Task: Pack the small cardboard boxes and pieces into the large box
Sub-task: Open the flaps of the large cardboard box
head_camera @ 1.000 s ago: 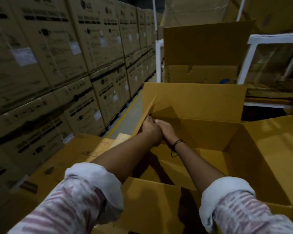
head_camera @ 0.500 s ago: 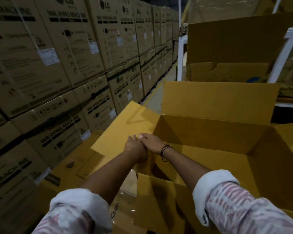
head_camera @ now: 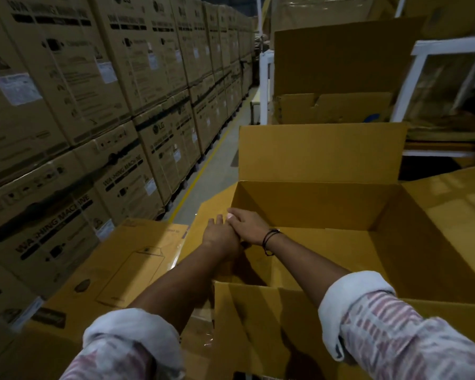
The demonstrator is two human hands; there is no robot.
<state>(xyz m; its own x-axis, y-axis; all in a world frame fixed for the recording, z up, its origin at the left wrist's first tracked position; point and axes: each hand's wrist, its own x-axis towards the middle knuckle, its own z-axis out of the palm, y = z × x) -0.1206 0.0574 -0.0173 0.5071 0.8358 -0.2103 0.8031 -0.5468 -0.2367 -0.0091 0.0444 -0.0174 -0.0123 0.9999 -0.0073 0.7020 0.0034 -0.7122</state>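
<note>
Large box (head_camera: 327, 209) looks empty so far, packing hasn't started; left hand (head_camera: 220, 237) and right hand (head_camera: 247, 224) both press its left flap (head_camera: 211, 215) flat, palms open.

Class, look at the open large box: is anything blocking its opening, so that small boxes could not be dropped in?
Nothing visible blocks it. The large box gapes open with its flaps turned outward. Only the left hand and right hand rest at its left rim.

large box (head_camera: 340, 212) open, flaps splayed outward, interior bare
</note>
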